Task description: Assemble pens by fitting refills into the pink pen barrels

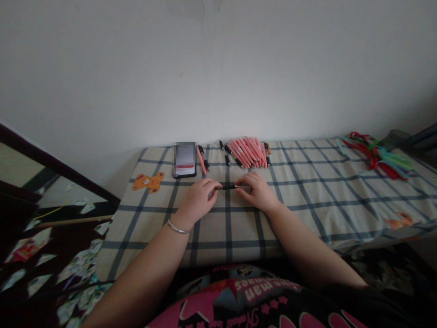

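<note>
Low over the cloth, a short black pen part (228,187) lies level between my two hands. My left hand (201,197) pinches its left end with thumb and fingertips, and a silvery bangle circles that wrist. At the opposite end, near a pale tip, the thumb and forefinger of my right hand (256,192) close on it. Just beyond them is a pile of pink pen barrels (247,152), with several black pen pieces (227,160) around its edges. One separate pink barrel (201,160) lies beside a phone, with black pieces next to it.
A phone (186,173) with a blurred screen lies near the wall. The checked tablecloth (297,182) has bear prints (148,182). Red, green and blue strips (378,157) lie in a heap at the far right. Paper scraps (82,264) litter the floor on the left.
</note>
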